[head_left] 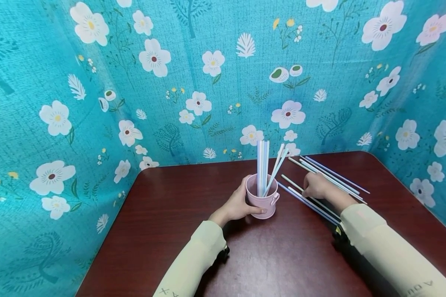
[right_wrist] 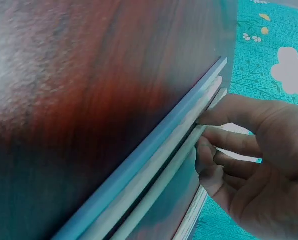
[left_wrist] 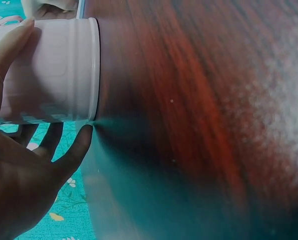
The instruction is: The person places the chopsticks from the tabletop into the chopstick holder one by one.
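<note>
A small pink bucket (head_left: 264, 203) stands upright on the table, holding several thin straw-like sticks (head_left: 262, 165) in blue, white and pale green. My left hand (head_left: 238, 204) grips the bucket's side, thumb across the front and fingers behind. To the right, my right hand (head_left: 316, 185) is down at the loose sticks. Its thumb and index finger pinch a pale green stick (right_wrist: 161, 182) partway along its length. Beside that one, nearer the bucket, lie a blue stick (right_wrist: 144, 152) and a whitish stick (right_wrist: 158, 160).
More loose sticks, one of them a blue stick (head_left: 334, 173), lie beyond my right hand toward the table's back right. The dark red-brown table (head_left: 186, 194) ends at a teal flowered cloth (head_left: 223, 82) hanging behind and at both sides.
</note>
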`<state>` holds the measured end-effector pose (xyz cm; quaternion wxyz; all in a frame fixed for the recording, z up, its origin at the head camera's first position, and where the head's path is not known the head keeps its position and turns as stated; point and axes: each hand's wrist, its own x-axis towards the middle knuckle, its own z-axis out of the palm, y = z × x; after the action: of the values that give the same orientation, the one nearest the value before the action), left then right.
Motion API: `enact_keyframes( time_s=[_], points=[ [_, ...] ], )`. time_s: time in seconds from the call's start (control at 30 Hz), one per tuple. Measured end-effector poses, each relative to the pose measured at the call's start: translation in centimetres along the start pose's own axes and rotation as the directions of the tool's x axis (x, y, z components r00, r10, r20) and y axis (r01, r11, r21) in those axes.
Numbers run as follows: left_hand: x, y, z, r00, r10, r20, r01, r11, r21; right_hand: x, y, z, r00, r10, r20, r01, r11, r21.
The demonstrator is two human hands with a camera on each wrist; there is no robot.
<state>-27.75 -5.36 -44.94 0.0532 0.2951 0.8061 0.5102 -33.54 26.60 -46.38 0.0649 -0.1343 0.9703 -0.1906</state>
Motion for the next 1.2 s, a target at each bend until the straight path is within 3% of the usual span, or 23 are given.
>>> enact_keyframes(
  time_s=[0.23,0.53,0.7,0.73,0.97,1.2],
  points=[
    [-0.1,0.7,-0.1,1.000,0.003,0.013,-0.003,0.999,-0.032,0.0,-0.3,-0.2,0.998,0.036,0.042,-0.035,0.999,-0.041],
    [-0.2,1.1,-0.2,1.000,0.006,0.028,-0.005,0.999,-0.031,-0.3,-0.3,-0.6,0.999,-0.047,-0.004,0.046,0.995,-0.091],
    [-0.2,1.2,-0.3,1.000,0.001,0.026,0.001,0.999,-0.041,-0.5,-0.7,-1.4,0.998,-0.064,0.001,0.064,0.997,-0.048],
    [-0.2,1.2,-0.3,1.000,-0.002,0.026,0.003,0.999,-0.037,-0.5,-0.8,-1.5,0.997,-0.074,-0.017,0.074,0.996,-0.041],
    [0.8,-3.0,0.7,0.999,-0.041,0.012,0.040,0.999,0.033,-1.4,-1.6,-3.2,0.973,-0.094,-0.211,0.102,0.994,0.026],
    [1.0,-3.0,0.5,1.000,-0.026,0.017,0.025,0.999,0.031,-2.2,-2.9,-6.0,0.943,-0.095,-0.319,0.125,0.990,0.073]
  ],
)
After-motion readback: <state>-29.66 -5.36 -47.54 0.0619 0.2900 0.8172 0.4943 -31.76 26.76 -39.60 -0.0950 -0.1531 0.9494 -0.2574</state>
